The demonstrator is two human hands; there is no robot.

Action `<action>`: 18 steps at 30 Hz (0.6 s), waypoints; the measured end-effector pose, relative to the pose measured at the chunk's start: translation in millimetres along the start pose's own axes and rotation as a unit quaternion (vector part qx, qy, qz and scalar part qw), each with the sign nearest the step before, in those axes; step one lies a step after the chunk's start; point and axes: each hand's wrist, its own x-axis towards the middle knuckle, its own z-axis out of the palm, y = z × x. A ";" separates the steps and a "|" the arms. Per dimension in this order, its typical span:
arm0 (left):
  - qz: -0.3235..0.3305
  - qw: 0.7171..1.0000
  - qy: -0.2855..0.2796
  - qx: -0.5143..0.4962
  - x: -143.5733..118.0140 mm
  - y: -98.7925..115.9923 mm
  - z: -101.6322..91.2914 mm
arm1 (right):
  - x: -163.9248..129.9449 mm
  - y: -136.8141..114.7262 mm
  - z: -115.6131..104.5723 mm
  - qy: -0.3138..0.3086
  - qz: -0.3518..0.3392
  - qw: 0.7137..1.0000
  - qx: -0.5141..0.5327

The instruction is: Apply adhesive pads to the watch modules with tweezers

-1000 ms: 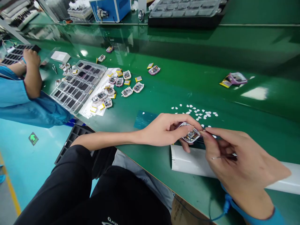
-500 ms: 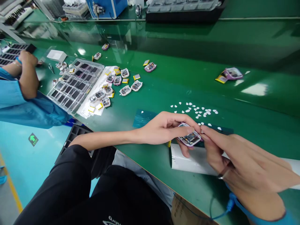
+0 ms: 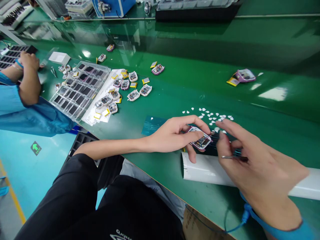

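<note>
My left hand point(image 3: 172, 135) is closed around a small electronic device point(image 3: 202, 141), its purple-edged case open and the circuit board facing up. The thumb lies across the board. A tiny round piece point(image 3: 212, 132) shows at the device's right edge. Just right of it is my right hand point(image 3: 252, 160), thumb and forefinger apart and touching nothing I can see. Its curled fingers hold a thin metal tool point(image 3: 231, 157) with a dark part; its kind is unclear. Small white stickers point(image 3: 211, 115) lie scattered behind the hands.
A white bar point(image 3: 205, 170) lies under my right hand. Further left are several open devices point(image 3: 133, 95) with yellow batteries, and a clear compartment tray point(image 3: 80, 90). One device point(image 3: 246, 75) lies far right. A co-worker's hand point(image 3: 30, 60) is at far left. A blue cord point(image 3: 235, 230) runs from my right wrist.
My right hand has drawn away from the device's edge, and its thumb and forefinger have parted. The metal tool in it now shows. My left hand still holds the device, shifted slightly left and up.
</note>
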 end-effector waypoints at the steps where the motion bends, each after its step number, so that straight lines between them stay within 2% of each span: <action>1: -0.003 1.000 0.003 -0.003 0.1 -0.2 -0.3 | 0.2 0.0 0.6 0.001 -0.008 1.000 0.007; 5: -0.008 1.000 0.007 0.005 0.1 -0.3 -2.1 | 2.0 0.5 -0.6 -0.014 -0.052 0.998 0.044; 11: -0.003 0.999 0.012 0.043 -1.3 0.2 -2.8 | 3.6 2.8 -5.2 -0.011 -0.080 0.995 0.052; 18: 0.031 0.995 0.043 0.082 -5.9 -12.4 2.9 | -8.3 2.0 -4.7 -0.032 -0.110 0.992 0.050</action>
